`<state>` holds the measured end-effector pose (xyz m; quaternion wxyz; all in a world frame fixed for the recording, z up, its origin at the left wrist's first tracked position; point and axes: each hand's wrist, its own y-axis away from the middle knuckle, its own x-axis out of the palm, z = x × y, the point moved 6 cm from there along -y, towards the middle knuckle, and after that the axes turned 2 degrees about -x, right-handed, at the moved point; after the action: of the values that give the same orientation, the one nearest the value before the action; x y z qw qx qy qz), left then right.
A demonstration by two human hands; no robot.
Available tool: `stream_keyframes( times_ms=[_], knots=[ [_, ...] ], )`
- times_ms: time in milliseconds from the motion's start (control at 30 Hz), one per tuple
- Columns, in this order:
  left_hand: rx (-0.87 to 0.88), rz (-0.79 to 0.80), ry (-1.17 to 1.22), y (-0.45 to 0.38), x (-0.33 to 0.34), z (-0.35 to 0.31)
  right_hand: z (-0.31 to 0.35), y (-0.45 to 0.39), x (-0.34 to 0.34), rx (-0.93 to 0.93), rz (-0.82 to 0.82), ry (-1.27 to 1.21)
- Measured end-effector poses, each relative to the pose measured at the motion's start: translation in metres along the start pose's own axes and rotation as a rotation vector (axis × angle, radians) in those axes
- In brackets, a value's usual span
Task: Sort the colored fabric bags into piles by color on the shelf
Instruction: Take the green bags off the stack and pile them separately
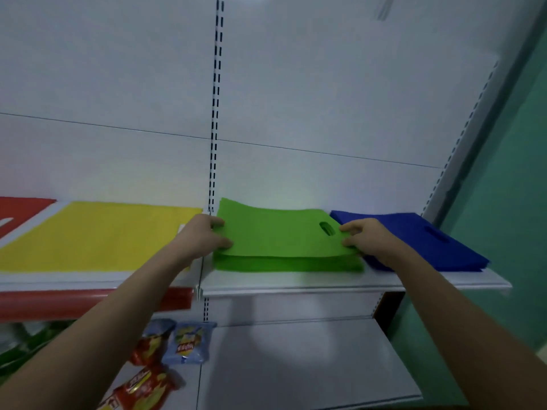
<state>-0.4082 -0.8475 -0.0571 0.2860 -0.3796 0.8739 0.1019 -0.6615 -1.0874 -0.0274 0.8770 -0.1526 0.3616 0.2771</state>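
Shelf (296, 287) bears green bags (284, 244); left hand (204, 236), right hand (362, 235) pinch top bag's ends.

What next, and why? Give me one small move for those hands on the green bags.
Probably lower the top green bag flat and let go. The left hand and right hand pinch its two side edges, and it already lies squarely over the green pile, between the yellow pile and the blue pile.
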Motion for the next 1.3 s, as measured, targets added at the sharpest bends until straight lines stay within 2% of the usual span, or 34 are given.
stream_keyframes(
  times_ms=[200, 367, 467, 567, 767, 933, 1100, 1300],
  knots=[
    [-0.085, 0.054, -0.264, -0.009, 0.017, 0.003, -0.015, -0.028, 0.01, -0.036, 0.171, 0.346],
    [-0.103, 0.024, -0.426, -0.014, 0.022, 0.003, -0.02, -0.041, 0.007, -0.097, 0.22, 0.432],
    [-0.119, -0.007, -0.577, -0.013, 0.023, -0.001, -0.006, -0.054, 0.002, -0.173, 0.165, 0.389],
    [-0.141, -0.064, -0.608, -0.015, 0.019, 0.001, 0.018, -0.054, 0.004, -0.248, 0.148, 0.293],
    [-0.19, -0.225, -0.653, 0.017, 0.011, -0.015, 0.077, -0.026, 0.066, -0.429, 0.347, 0.129],
    [-0.287, -0.375, -0.628, 0.066, -0.029, -0.015, 0.138, 0.022, 0.125, -0.627, 0.52, 0.011],
    [-0.448, -0.448, -0.664, 0.148, -0.08, 0.001, 0.192, 0.094, 0.175, -0.832, 0.786, -0.07],
    [-0.611, -0.627, -0.69, 0.265, -0.137, 0.027, 0.25, 0.19, 0.218, -1.039, 0.896, -0.079]
  ],
)
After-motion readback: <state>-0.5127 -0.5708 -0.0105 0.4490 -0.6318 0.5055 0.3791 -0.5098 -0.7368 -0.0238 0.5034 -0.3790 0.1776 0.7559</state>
